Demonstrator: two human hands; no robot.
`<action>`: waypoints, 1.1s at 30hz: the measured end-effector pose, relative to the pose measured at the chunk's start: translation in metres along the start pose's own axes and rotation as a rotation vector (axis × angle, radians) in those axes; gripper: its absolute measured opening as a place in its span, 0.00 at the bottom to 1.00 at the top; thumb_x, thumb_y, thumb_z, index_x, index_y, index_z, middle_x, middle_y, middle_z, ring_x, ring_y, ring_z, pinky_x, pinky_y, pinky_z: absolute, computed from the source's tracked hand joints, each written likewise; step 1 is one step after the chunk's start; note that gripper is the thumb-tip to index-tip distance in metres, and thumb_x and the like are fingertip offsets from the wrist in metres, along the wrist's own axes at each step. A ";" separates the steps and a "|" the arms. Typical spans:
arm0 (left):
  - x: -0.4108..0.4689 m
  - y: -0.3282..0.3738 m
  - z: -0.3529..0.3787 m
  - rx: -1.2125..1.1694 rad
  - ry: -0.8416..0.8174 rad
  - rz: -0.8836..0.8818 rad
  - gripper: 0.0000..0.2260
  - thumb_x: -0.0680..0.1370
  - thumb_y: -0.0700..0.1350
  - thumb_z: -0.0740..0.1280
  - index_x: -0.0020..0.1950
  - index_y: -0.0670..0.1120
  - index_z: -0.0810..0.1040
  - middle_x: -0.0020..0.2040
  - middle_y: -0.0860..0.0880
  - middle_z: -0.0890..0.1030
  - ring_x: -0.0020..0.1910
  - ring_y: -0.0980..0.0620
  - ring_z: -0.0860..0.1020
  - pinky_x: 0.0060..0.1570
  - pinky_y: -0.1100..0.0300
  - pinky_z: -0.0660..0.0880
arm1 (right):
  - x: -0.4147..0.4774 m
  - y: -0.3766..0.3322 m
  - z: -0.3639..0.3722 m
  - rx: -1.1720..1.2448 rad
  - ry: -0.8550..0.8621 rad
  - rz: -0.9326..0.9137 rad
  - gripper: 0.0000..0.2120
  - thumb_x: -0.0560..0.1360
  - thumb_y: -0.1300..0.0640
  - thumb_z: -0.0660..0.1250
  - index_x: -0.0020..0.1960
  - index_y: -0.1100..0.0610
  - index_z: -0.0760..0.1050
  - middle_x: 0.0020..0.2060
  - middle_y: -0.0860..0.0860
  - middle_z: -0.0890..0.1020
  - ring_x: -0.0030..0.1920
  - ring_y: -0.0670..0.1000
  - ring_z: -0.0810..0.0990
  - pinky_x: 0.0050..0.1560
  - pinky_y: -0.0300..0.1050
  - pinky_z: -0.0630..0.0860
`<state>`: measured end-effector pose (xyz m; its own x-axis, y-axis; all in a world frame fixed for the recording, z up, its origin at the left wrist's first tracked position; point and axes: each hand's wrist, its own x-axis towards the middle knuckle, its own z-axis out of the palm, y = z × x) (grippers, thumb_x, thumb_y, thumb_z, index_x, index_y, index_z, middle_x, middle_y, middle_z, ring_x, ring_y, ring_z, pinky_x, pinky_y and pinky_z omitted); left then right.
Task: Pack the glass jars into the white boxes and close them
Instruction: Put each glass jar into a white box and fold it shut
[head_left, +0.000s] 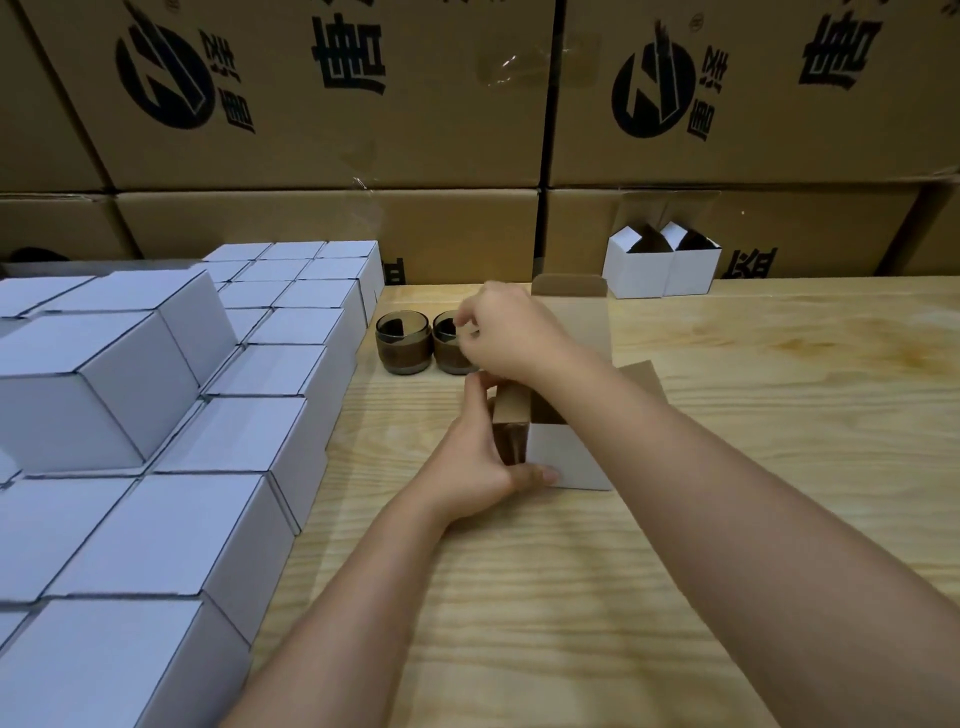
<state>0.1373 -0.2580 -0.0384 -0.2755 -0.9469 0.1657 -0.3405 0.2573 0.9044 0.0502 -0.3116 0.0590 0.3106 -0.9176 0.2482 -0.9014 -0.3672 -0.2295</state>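
Pinching jar (448, 356) rim, right fingers (475, 332) (box (569, 457) nearer).

Your right forearm (649, 415) crosses over the open white box (569, 457), so you cannot see inside it. Your right hand (511, 332) covers the three o'clock side of the jar (449, 348) just beside it, and you cannot tell whether your fingers pinch its rim or only touch it. Your left hand (478, 457) grips the box's nine o'clock side, its fingertips lost behind the brown flap (511, 410). At nine o'clock, the closed white boxes (156, 415) run off the left and bottom edges. At twelve o'clock, the brown cartons (363, 104) are cut by the top edge, their print cropped. At one o'clock, the two far white boxes (660, 273) are too dark inside to tell what they hold.
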 end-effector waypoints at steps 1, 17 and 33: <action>0.000 0.000 -0.001 0.002 -0.005 0.004 0.39 0.56 0.57 0.78 0.59 0.65 0.57 0.58 0.62 0.74 0.57 0.60 0.77 0.58 0.55 0.75 | 0.008 0.000 0.005 -0.061 -0.084 0.031 0.17 0.77 0.57 0.60 0.65 0.55 0.75 0.61 0.56 0.72 0.64 0.57 0.68 0.60 0.51 0.71; 0.003 -0.004 -0.002 0.027 -0.009 0.014 0.42 0.61 0.51 0.80 0.63 0.60 0.55 0.63 0.58 0.69 0.64 0.55 0.71 0.62 0.57 0.70 | 0.027 0.009 0.024 0.115 -0.178 0.147 0.15 0.70 0.46 0.73 0.46 0.58 0.81 0.41 0.53 0.82 0.45 0.52 0.77 0.38 0.42 0.72; -0.001 -0.003 -0.004 -0.011 -0.037 -0.043 0.41 0.64 0.46 0.81 0.62 0.65 0.55 0.59 0.57 0.73 0.57 0.58 0.75 0.54 0.62 0.72 | -0.064 0.056 -0.070 0.644 0.072 0.119 0.13 0.66 0.46 0.75 0.35 0.56 0.79 0.34 0.47 0.81 0.42 0.43 0.78 0.44 0.42 0.73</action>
<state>0.1416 -0.2588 -0.0396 -0.2941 -0.9491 0.1123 -0.3430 0.2145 0.9145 -0.0412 -0.2631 0.0965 0.1787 -0.9532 0.2438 -0.5605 -0.3023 -0.7710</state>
